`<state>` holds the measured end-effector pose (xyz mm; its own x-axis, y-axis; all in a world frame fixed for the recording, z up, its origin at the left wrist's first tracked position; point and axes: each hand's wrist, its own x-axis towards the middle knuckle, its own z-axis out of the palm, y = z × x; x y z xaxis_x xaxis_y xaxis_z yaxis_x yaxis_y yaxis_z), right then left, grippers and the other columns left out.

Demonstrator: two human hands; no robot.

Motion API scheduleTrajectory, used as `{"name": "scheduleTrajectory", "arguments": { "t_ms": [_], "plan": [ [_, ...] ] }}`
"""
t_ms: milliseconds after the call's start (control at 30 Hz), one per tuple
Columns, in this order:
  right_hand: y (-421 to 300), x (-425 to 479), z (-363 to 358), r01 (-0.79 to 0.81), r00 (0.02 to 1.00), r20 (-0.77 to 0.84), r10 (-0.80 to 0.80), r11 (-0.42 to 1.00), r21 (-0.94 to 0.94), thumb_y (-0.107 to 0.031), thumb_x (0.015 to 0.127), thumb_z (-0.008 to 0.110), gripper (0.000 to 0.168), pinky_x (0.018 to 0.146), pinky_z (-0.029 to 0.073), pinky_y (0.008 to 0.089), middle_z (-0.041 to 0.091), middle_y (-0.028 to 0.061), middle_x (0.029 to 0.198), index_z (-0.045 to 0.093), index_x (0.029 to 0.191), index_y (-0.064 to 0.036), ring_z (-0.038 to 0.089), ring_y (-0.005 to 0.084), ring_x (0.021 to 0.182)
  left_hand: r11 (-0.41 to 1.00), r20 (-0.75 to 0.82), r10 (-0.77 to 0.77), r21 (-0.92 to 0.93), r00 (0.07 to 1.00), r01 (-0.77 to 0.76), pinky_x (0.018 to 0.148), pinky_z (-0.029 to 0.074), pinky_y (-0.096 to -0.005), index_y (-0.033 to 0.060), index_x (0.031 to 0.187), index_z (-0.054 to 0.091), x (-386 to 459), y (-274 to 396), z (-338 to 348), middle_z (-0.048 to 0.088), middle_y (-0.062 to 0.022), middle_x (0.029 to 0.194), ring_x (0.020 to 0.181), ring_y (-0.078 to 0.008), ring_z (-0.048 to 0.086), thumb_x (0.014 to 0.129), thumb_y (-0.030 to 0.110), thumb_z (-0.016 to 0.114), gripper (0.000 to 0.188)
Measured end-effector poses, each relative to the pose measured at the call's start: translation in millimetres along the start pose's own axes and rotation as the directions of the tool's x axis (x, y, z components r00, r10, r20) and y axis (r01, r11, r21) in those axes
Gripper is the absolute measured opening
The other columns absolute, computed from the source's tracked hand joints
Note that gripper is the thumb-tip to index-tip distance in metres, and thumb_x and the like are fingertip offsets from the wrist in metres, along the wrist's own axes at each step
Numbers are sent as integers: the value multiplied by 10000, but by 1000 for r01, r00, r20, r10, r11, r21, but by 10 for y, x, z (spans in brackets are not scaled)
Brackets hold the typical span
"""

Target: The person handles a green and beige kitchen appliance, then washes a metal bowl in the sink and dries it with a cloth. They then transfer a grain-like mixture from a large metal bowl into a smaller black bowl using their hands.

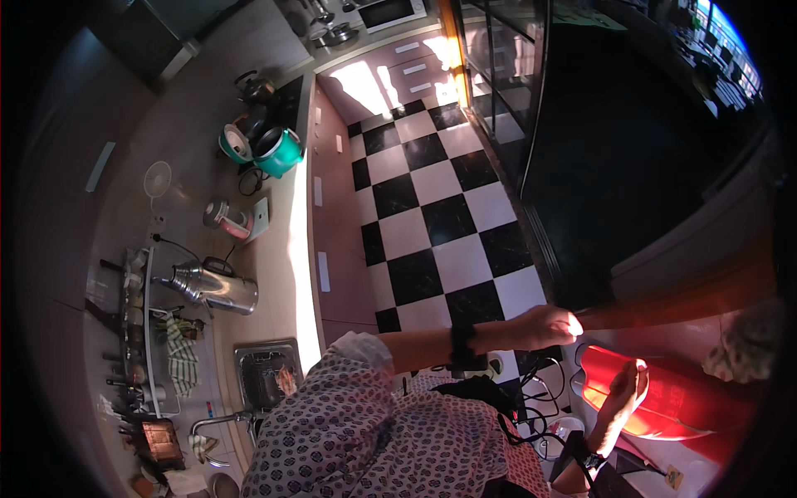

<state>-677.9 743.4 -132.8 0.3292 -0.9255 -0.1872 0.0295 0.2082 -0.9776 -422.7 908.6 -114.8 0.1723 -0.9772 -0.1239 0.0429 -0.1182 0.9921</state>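
Note:
My left hand (543,328) reaches across in front of me with a dark band on its wrist. Its fingers are curled in, and no object shows in them. Lower right, my right hand (626,387) is raised in front of a red hanging sheet of fabric or plastic (675,398). The fingers of that hand are bent together; whether they touch or pinch the red material cannot be made out. A watch (593,462) is on the right wrist. Sunlight falls on both hands and on the red material.
Left along the counter are a sink (268,373), a steel thermos jug (218,286), a glass kettle (230,218) and a green rice cooker (278,152). Glass sliding doors (504,81) border the checkered floor (429,218). Cables (545,398) and a white bucket (560,436) are low beside me.

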Motion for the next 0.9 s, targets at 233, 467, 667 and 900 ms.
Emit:
{"name": "scheduleTrajectory", "arguments": {
  "t_ms": [233, 467, 667, 900],
  "plan": [
    [191, 128, 977, -163, 968, 202, 150, 985, 47, -160, 976, 677, 81, 532, 339, 197, 572, -16, 794, 627, 979, -96, 457, 53, 591, 929, -482, -365, -244, 796, 279, 818, 545, -254, 6, 1169, 719, -1520, -545, -1053, 720, -58, 1052, 940, -130, 671, 1001, 155, 643, 237],
    [305, 1, 2181, -197, 893, 401, 206, 978, -62, -185, 1008, 632, 112, 485, 336, 193, 587, -12, 780, 617, 984, -77, 446, 35, 535, 960, -630, -274, -139, 727, 242, 813, 545, -250, 4, 1162, 724, -2354, -831, -1806, 721, -53, 1017, 921, -117, 660, 1013, 172, 642, 239],
    [355, -50, 3043, -198, 860, 443, 252, 966, -165, -187, 1019, 632, 111, 475, 333, 190, 586, -11, 753, 624, 998, -79, 461, 35, 534, 971, -663, -227, -207, 713, 116, 824, 551, -251, -9, 1144, 726, -2677, -770, -2694, 720, -61, 1006, 908, -137, 663, 1013, 162, 648, 229],
    [746, 301, 3636, -281, 797, 481, 364, 930, -238, -198, 1009, 658, 97, 484, 444, 170, 677, 11, 801, 644, 985, -105, 595, 44, 565, 961, -791, -17, 156, 612, 228, 746, 557, -282, 6, 1095, 743, -2806, -645, -3679, 728, -103, 985, 862, -161, 677, 985, 138, 669, 187]
  ]
}}
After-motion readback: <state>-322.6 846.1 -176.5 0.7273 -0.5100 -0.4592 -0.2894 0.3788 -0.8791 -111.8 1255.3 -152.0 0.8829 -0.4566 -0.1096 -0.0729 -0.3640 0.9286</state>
